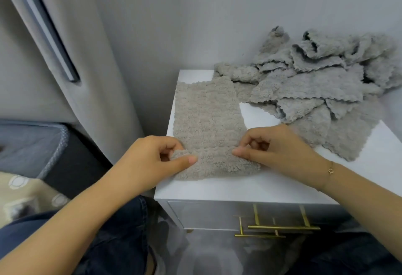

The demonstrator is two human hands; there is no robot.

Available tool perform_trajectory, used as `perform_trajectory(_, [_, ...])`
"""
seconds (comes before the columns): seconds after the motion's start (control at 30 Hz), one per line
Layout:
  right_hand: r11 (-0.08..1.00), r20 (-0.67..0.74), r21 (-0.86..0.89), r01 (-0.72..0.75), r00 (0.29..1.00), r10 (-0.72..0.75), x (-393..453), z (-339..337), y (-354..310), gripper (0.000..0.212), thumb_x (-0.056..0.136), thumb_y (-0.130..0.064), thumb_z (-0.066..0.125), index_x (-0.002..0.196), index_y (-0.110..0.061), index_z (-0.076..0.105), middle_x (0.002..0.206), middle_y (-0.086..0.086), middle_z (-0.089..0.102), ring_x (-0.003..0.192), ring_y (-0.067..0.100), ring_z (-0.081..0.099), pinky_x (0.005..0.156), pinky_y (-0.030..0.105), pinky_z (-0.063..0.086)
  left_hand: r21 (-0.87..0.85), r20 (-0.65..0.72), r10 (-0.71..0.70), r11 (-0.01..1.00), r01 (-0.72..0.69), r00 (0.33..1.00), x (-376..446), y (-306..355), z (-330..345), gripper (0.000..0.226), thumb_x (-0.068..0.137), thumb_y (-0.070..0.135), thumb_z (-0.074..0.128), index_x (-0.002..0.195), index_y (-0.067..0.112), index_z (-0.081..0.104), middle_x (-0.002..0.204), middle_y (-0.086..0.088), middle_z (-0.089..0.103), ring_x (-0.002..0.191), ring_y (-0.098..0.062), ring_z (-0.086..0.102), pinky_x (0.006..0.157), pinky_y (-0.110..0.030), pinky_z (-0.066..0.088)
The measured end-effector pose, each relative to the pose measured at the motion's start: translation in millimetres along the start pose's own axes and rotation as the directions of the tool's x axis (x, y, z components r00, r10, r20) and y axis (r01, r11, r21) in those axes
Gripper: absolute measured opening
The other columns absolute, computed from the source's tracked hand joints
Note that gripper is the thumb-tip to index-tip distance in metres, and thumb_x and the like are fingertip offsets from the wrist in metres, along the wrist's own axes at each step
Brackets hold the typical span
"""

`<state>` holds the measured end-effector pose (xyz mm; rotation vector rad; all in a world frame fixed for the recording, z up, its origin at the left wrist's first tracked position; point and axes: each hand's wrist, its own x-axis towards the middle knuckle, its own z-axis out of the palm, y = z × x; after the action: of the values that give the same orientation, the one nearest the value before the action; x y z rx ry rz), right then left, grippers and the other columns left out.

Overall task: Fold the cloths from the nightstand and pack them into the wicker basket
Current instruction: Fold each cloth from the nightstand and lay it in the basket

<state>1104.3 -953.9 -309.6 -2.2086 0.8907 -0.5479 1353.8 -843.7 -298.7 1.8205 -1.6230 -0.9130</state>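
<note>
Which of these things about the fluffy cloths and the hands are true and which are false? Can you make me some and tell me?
1. Both hands pinch the near edge of the spread-out cloth. True: the left hand and the right hand each grip it.
2. The pile of cloths is neatly folded. False: it lies crumpled and loose at the back right.
3. The cloths lie on a white nightstand. True.
4. A wicker basket stands next to the pile. False: no basket is in view.
5. The bracelet is on the left wrist. False: it is on the right wrist.
</note>
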Motion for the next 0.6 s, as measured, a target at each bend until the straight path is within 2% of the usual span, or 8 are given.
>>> perform_trajectory(0.07, [1.000,-0.009,-0.012,-0.005,1.000,0.005,-1.0,-0.5,0.5,0.029,0.072,-0.055,0.066,0.073,-0.027,0.068,0.059,-0.009,0.055,0.054,0.004,0.047,0.053,0.014,0.036,0.100,-0.065,0.067,0.993,-0.060,0.996,0.6,-3.9,0.3,0.033,0.072,0.061,0.068,0.074,0.029,0.064,0.076,0.000,0.061,0.072,-0.008,0.054,0.068,-0.020,0.047])
perform_trajectory(0.17, [0.985,-0.055,-0.145,0.094,0.993,-0.103,-4.2,-1.9,0.2,0.025,0.078,-0.054,0.064,0.083,-0.030,0.062,0.071,-0.011,0.053,0.065,0.003,0.050,0.058,0.013,0.038,0.239,-0.063,0.265,0.940,-0.244,0.962,4.5,-9.6,-5.1,0.026,0.075,0.063,0.064,0.084,0.040,0.056,0.090,0.018,0.056,0.091,-0.001,0.049,0.077,-0.009,0.037])
perform_trajectory(0.23, [0.945,-0.039,-0.247,0.214,0.972,-0.230,-4.9,-2.5,0.9,0.018,0.087,-0.046,0.063,0.091,-0.029,0.062,0.077,-0.016,0.049,0.072,-0.004,0.048,0.063,0.010,0.037,0.301,-0.037,0.377,0.887,-0.350,0.925,6.6,-12.7,-8.9,0.022,0.080,0.060,0.061,0.093,0.042,0.056,0.096,0.025,0.053,0.096,-0.001,0.047,0.083,-0.009,0.035])
perform_trajectory(0.3, [0.902,-0.012,-0.312,0.299,0.948,-0.319,-7.1,-2.6,3.0,0.016,0.092,-0.038,0.057,0.096,-0.025,0.067,0.087,-0.018,0.052,0.078,-0.007,0.048,0.066,0.010,0.039,0.348,0.017,0.462,0.829,-0.438,0.887,7.9,-14.4,-10.7,0.021,0.086,0.053,0.058,0.103,0.042,0.061,0.102,0.026,0.051,0.099,-0.004,0.048,0.088,-0.013,0.036])
perform_trajectory(0.37, [0.873,-0.009,-0.354,0.335,0.932,-0.361,-10.8,-2.3,5.2,0.021,0.093,-0.033,0.055,0.097,-0.023,0.073,0.091,-0.013,0.058,0.081,-0.002,0.051,0.065,0.020,0.047,0.365,0.066,0.508,0.789,-0.495,0.859,9.0,-17.2,-11.1,0.024,0.089,0.047,0.057,0.109,0.039,0.069,0.105,0.023,0.054,0.098,-0.007,0.050,0.088,-0.020,0.039])
perform_trajectory(0.47, [0.847,0.017,-0.405,0.344,0.929,-0.369,-15.4,-1.8,6.0,0.026,0.096,-0.031,0.051,0.104,-0.022,0.074,0.095,-0.010,0.061,0.082,0.008,0.056,0.057,0.034,0.051,0.405,0.083,0.512,0.767,-0.498,0.855,10.3,-20.2,-12.0,0.029,0.091,0.045,0.055,0.113,0.036,0.072,0.105,0.021,0.057,0.095,-0.008,0.050,0.083,-0.026,0.044])
perform_trajectory(0.53, [0.844,0.053,-0.411,0.345,0.933,-0.356,-17.2,-3.8,4.6,0.030,0.097,-0.031,0.048,0.110,-0.020,0.073,0.097,-0.010,0.062,0.083,0.009,0.057,0.058,0.035,0.052,0.434,0.090,0.497,0.760,-0.484,0.863,8.5,-18.5,-12.9,0.031,0.092,0.047,0.052,0.115,0.036,0.071,0.105,0.021,0.056,0.095,-0.006,0.049,0.082,-0.026,0.045])
perform_trajectory(0.6, [0.860,0.082,-0.391,0.328,0.943,-0.323,-19.3,-7.0,0.9,0.034,0.097,-0.041,0.048,0.113,-0.022,0.071,0.101,-0.013,0.061,0.087,0.008,0.058,0.062,0.034,0.053,0.449,0.100,0.476,0.762,-0.467,0.873,4.6,-16.1,-13.0,0.038,0.094,0.055,0.047,0.120,0.038,0.068,0.108,0.023,0.055,0.100,-0.003,0.048,0.088,-0.026,0.044])
